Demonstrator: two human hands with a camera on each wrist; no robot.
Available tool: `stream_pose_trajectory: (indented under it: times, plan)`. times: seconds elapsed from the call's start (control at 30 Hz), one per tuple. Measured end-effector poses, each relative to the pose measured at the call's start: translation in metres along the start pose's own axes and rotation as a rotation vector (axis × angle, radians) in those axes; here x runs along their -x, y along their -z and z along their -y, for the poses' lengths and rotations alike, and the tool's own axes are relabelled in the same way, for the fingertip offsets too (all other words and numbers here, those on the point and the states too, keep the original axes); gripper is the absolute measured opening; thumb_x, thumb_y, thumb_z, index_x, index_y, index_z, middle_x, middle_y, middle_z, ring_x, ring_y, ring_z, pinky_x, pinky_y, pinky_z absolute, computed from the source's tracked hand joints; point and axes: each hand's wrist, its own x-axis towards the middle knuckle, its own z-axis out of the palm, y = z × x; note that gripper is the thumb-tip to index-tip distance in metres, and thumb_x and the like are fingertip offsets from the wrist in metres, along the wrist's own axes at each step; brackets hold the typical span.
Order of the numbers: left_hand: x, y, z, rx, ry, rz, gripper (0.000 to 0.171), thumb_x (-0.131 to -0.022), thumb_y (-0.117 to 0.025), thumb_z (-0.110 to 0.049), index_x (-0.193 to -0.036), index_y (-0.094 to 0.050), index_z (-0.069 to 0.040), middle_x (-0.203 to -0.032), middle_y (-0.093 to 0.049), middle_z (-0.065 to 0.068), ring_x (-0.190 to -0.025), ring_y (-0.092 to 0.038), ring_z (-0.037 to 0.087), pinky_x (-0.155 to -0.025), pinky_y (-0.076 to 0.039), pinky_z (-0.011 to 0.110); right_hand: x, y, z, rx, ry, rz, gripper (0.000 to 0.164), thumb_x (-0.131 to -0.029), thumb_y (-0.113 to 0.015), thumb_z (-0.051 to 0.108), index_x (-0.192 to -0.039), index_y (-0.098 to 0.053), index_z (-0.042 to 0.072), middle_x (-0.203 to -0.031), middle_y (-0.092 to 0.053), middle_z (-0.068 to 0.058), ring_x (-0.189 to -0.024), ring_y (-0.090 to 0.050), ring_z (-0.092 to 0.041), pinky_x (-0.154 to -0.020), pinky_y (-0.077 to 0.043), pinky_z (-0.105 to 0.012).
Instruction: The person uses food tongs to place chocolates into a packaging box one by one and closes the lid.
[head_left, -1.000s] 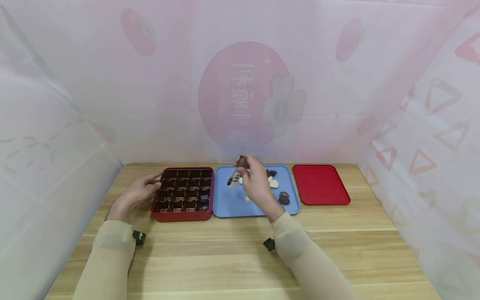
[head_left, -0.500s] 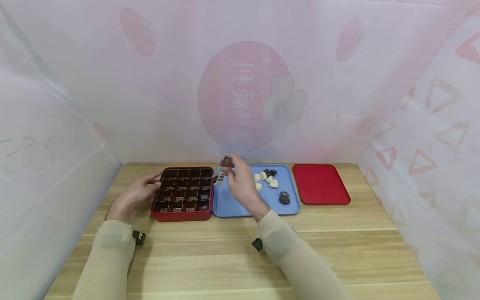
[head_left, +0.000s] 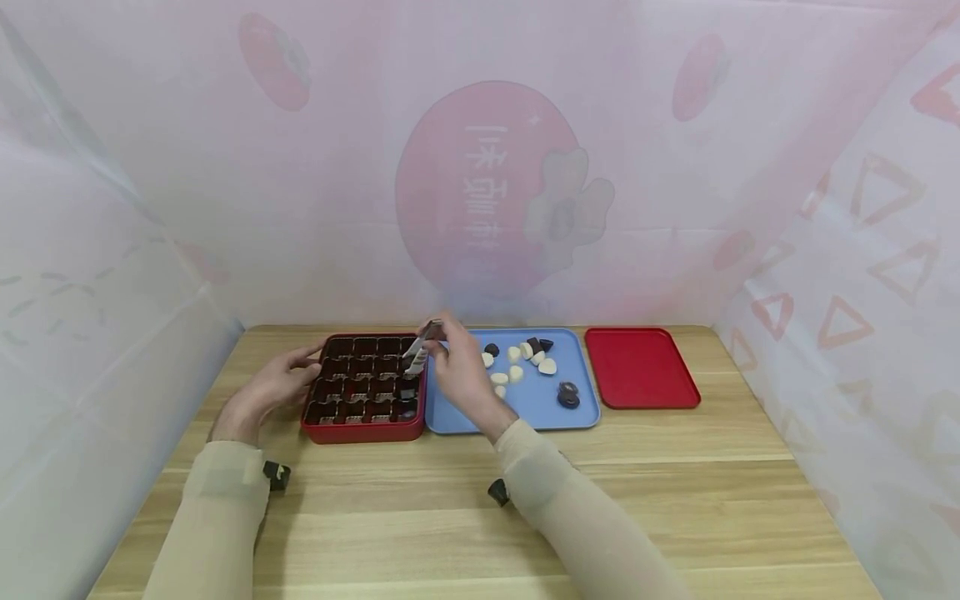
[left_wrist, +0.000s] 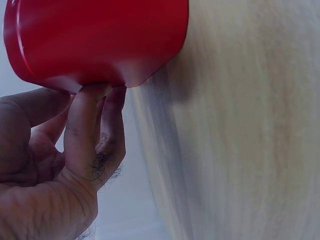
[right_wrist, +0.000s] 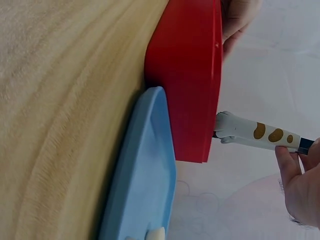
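My left hand [head_left: 277, 383] rests its fingers against the left side of a red box [head_left: 363, 433] with a dark brown compartment insert. In the left wrist view the fingertips [left_wrist: 95, 90] touch the box's red wall. Between thumb and fingers, my right hand [head_left: 463, 371] holds small white tongs [right_wrist: 257, 132] with brown spots and paw-shaped tips. The tips reach over the box's right column, near its second row, with a small dark piece at them. Two dark chocolates sit in that column: a squarish one [head_left: 407, 394] and, in front, another [head_left: 407, 411].
A blue tray [head_left: 536, 408] adjoins the box on the right. It bears several white chocolates [head_left: 547, 367] and dark ones [head_left: 568, 400]. Further right lies a flat red lid [head_left: 641, 367]. Printed cloth walls [head_left: 337, 208] enclose the wooden table [head_left: 390, 517] at back and sides.
My right hand has moved left with the tongs, from above the blue tray to over the box's right column. My left hand has stayed at the box's side.
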Motion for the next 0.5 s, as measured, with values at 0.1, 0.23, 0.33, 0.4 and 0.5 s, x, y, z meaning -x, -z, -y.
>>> stream_pose_trajectory:
  times: [0.1,0.23,0.33,0.4,0.5]
  plan:
    - [0.0001,0.0001,0.0000,-0.001,-0.001,0.005,0.062,-0.115,-0.042,-0.021,-0.171,-0.015,-0.021,-0.164,-0.034,0.036,-0.141,-0.055,0.050,-0.102,-0.061,0.041,-0.0002,-0.0048,-0.0037,-0.010,-0.003,0.004,0.020,-0.104,-0.060,0.001,-0.121,-0.062,0.011,-0.121,-0.073,-0.006,-0.112,-0.073,-0.018,-0.093,-0.061,-0.022]
    - [0.0004,0.0003,-0.0003,-0.006,0.001,0.009,0.062,-0.115,-0.042,-0.022,-0.171,-0.014,-0.021,-0.165,-0.033,0.035,-0.143,-0.053,0.051,-0.106,-0.060,0.046,0.0001,-0.0089,-0.0070,-0.016,-0.013,0.006,0.021,-0.104,-0.060,0.001,-0.122,-0.062,0.013,-0.120,-0.073,-0.006,-0.112,-0.074,-0.018,-0.094,-0.061,-0.022]
    - [0.0012,0.0005,-0.0009,-0.012,0.003,0.009,0.063,-0.115,-0.042,-0.023,-0.171,-0.014,-0.021,-0.165,-0.034,0.035,-0.142,-0.053,0.051,-0.107,-0.059,0.049,0.0004,-0.0104,-0.0076,-0.008,-0.030,0.017,0.022,-0.104,-0.061,0.003,-0.124,-0.062,0.013,-0.122,-0.073,-0.006,-0.117,-0.073,-0.019,-0.098,-0.060,-0.024]
    - [0.0015,0.0006,-0.0013,-0.014,0.003,0.010,0.063,-0.115,-0.042,-0.024,-0.171,-0.014,-0.021,-0.164,-0.035,0.035,-0.141,-0.055,0.050,-0.109,-0.058,0.050,0.0007,-0.0110,-0.0073,-0.002,-0.042,0.025,0.022,-0.104,-0.061,0.006,-0.125,-0.062,0.015,-0.124,-0.073,-0.004,-0.121,-0.071,-0.020,-0.101,-0.060,-0.027]
    - [0.0018,0.0009,-0.0016,-0.011,0.007,0.009,0.063,-0.115,-0.043,-0.024,-0.171,-0.015,-0.020,-0.164,-0.036,0.035,-0.140,-0.056,0.049,-0.111,-0.056,0.052,0.0011,-0.0113,-0.0070,0.002,-0.049,0.034,0.023,-0.105,-0.061,0.011,-0.127,-0.061,0.015,-0.127,-0.071,-0.003,-0.126,-0.069,-0.021,-0.105,-0.059,-0.030]
